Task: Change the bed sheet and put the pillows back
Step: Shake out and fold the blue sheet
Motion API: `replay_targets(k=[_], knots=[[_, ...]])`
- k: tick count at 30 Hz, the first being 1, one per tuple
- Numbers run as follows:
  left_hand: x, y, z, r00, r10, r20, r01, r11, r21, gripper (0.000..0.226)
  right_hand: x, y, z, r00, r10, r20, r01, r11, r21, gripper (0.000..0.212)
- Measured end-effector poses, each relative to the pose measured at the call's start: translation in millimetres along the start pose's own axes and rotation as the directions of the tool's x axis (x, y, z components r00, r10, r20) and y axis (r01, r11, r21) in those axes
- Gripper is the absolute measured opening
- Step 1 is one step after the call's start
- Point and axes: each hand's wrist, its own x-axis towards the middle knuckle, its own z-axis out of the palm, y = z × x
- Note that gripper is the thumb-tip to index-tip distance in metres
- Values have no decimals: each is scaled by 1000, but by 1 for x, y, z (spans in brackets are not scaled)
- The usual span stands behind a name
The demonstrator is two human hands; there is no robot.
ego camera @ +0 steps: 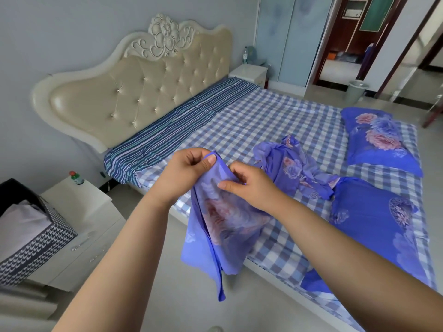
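Both my hands hold up a blue floral pillowcase [225, 226] over the bed's near edge. My left hand [189, 171] pinches its top edge. My right hand [249, 185] pinches the cloth just beside it. The case hangs down, inside out. A blue-and-white checked sheet [263, 121] covers the bed, with a striped cloth [172, 130] along the headboard. Another crumpled floral case [294, 164] lies mid-bed. Two floral pillows lie at the right: one far [378, 142], one near [374, 224].
A white nightstand [79, 212] with a small green bottle [76, 178] stands at the left, a patterned laundry basket [36, 248] beside it. A second nightstand [249, 73], a wardrobe [287, 39] and a bin [356, 92] stand beyond the bed.
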Motion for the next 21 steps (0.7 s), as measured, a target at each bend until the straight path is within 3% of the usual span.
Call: replay_targets(k=[4, 10, 14, 17, 21], knots=[[13, 4, -21, 978, 47, -204, -32, 997, 74, 28, 4, 15, 3, 997, 69, 29, -62, 977, -203, 44], [21, -23, -58, 789, 37, -613, 24, 996, 91, 33, 11, 65, 5, 932, 282, 228, -92, 792, -603, 39], [15, -38, -78, 648, 6, -762, 47, 998, 48, 22, 11, 103, -3, 865, 432, 257, -154, 714, -683, 31], [8, -55, -92, 566, -9, -824, 67, 997, 35, 34, 13, 123, -9, 833, 493, 251, -181, 671, -719, 32], [2, -77, -109, 462, -55, -885, 126, 992, 4, 19, 25, 123, -15, 863, 453, 222, -167, 671, -722, 41]])
